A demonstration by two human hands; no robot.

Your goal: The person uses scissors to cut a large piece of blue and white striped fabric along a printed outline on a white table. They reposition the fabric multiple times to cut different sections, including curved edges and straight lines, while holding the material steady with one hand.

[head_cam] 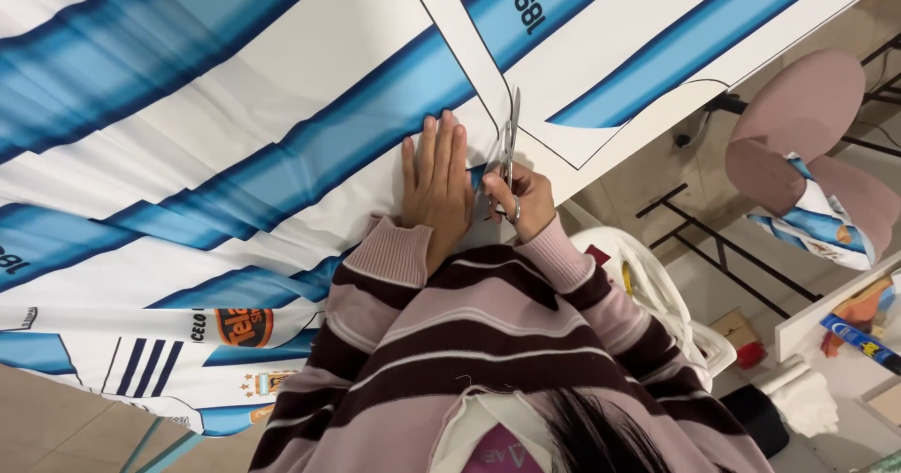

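Observation:
A large sheet of white fabric [282,88] with light-blue and dark-blue stripes and printed black outline shapes covers the table. My left hand [436,177] lies flat on the fabric, fingers together, just left of a printed black line. My right hand [518,201] grips a pair of metal scissors [511,130], whose blades point away from me along that line. Both sleeves are pink with dark brown stripes.
The table edge [657,107] runs diagonally at the right. Beyond it stand a white plastic chair [657,295], a pink padded chair [798,126] with folded striped fabric on it, black metal frames on the tiled floor, and a white side surface [826,332] holding small items.

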